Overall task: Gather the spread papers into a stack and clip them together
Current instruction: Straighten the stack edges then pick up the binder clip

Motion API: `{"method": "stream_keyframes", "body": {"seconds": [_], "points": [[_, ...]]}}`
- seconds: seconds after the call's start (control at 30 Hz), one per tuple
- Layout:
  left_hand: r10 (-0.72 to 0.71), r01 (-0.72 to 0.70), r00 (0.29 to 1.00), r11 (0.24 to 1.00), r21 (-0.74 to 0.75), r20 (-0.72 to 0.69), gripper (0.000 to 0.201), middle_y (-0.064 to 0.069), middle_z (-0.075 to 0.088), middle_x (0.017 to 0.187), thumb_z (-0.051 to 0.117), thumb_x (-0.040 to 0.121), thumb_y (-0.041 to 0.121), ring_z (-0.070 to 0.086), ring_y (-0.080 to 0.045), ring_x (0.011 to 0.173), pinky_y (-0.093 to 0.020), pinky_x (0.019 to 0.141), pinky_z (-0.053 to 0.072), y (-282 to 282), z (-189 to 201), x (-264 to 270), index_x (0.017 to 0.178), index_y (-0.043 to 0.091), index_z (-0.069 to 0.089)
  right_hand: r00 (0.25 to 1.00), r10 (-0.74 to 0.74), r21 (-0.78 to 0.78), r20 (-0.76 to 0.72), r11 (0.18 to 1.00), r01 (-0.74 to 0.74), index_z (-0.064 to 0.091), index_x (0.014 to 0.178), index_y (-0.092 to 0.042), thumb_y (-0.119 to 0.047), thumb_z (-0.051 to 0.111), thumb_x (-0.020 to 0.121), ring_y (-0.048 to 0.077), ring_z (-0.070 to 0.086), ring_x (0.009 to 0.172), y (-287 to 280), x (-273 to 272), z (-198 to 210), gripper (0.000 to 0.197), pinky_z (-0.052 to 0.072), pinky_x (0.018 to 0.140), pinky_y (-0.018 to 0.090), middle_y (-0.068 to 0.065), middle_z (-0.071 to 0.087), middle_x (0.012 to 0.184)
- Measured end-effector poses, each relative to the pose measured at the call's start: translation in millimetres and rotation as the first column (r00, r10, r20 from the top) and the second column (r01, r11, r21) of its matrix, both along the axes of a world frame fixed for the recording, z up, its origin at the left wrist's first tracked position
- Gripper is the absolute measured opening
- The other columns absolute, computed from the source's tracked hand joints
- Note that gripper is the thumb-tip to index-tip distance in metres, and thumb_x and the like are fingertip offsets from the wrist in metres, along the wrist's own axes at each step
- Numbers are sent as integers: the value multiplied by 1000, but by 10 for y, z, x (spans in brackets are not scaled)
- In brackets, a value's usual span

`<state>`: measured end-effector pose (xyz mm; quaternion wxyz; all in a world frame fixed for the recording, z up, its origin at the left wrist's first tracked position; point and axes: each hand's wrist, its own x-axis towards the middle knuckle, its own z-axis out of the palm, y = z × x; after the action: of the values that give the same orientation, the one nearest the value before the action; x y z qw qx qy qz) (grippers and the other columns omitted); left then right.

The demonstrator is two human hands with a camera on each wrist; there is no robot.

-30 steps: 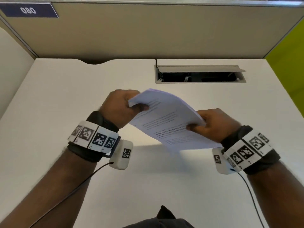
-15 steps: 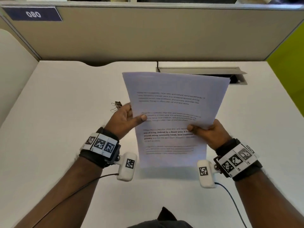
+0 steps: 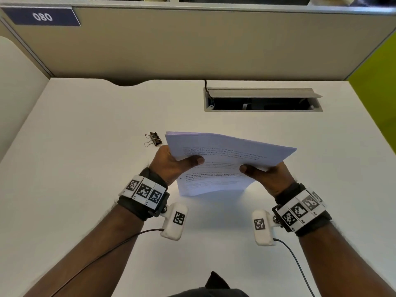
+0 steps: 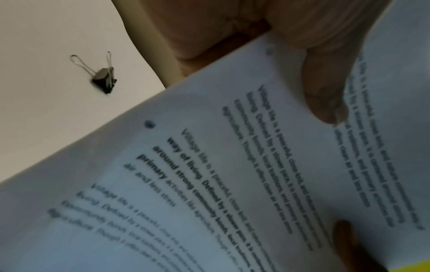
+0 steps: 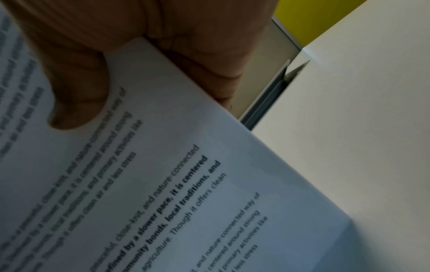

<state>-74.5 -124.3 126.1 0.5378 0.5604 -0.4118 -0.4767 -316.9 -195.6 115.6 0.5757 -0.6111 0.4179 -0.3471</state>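
A stack of white printed papers (image 3: 222, 163) is held above the white desk (image 3: 85, 168), tilted with its far edge low. My left hand (image 3: 171, 162) grips its left edge, thumb on top (image 4: 325, 92), fingers underneath. My right hand (image 3: 267, 174) grips the right edge the same way, thumb on the page (image 5: 76, 92). The papers (image 4: 232, 184) (image 5: 186, 184) fill both wrist views. A black binder clip (image 3: 153, 139) with silver handles lies on the desk just left of the stack, beyond my left hand; the clip (image 4: 103, 77) is untouched.
An open cable hatch (image 3: 262, 101) is sunk in the desk behind the papers. A beige partition (image 3: 192, 43) closes the back, with a yellow-green panel (image 3: 377, 82) at the right. Cables trail from both wrist cameras over the near desk.
The stack stood upright half a second ago; now it is tipped forward and lowered toward the desk. Both hands keep their grip on its side edges. The binder clip is now uncovered.
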Motion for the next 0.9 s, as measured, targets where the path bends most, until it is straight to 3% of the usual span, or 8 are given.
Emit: {"method": "stream_keyframes", "body": {"seconds": [0.13,0.27,0.4,0.5,0.6,0.7,0.8,0.9], "points": [[-3,4,1000,1000,6,-26,33,4,76,91,79,60,24,69,-26,94,-48,86,56,30,-39,-54,92,29,73,1000,-15,9,-8,1000,15,66,88,-25,5,74,71,-1,67,78,22,-15,-45,36,56,73,18,-19,74,80],[7,-7,1000,1000,-14,-16,32,4,76,93,78,62,25,69,-24,94,-46,85,56,26,-18,-75,93,30,73,1000,-24,-3,10,1000,24,71,84,-35,-5,80,67,2,68,82,27,-32,-43,35,58,77,24,-18,74,84],[83,-83,996,996,-34,10,25,-7,75,97,80,66,22,70,-29,93,-45,81,58,14,40,-38,91,24,73,999,-11,-34,40,999,13,69,87,-32,-4,77,70,7,68,85,49,23,80,34,58,75,26,-15,74,87],[186,-185,983,982,-30,15,16,7,77,81,77,72,15,73,-16,81,-33,71,60,-3,70,2,85,23,72,1000,-22,-55,-7,998,21,73,81,-33,-9,73,76,10,71,83,68,121,143,25,59,72,27,-13,75,84],[230,-227,972,972,55,-56,11,4,78,84,73,77,22,74,-21,82,-37,72,60,-2,12,116,87,22,72,998,-44,56,-52,997,47,72,88,-20,-15,72,79,20,73,82,67,254,112,11,59,73,36,-1,76,88],[237,-213,956,966,149,-174,15,-1,76,94,61,86,18,72,-21,86,-38,74,59,45,-151,271,100,18,68,993,-62,185,-98,980,79,71,93,-10,-18,74,77,31,72,82,51,398,-53,17,58,78,47,13,74,92],[226,-165,950,950,265,-217,27,-7,71,105,49,93,14,70,-22,87,-37,77,60,153,-349,392,117,9,60,986,-58,289,-154,952,101,71,93,-9,-22,78,74,35,71,84,70,531,-287,24,56,81,52,16,74,94],[206,-105,954,910,400,-220,31,-10,69,106,42,97,15,70,-22,84,-37,73,60,295,-564,502,124,8,54,978,-28,374,-205,922,105,71,97,-7,-22,78,73,35,71,85,131,649,-501,29,55,83,54,17,73,96]]}}
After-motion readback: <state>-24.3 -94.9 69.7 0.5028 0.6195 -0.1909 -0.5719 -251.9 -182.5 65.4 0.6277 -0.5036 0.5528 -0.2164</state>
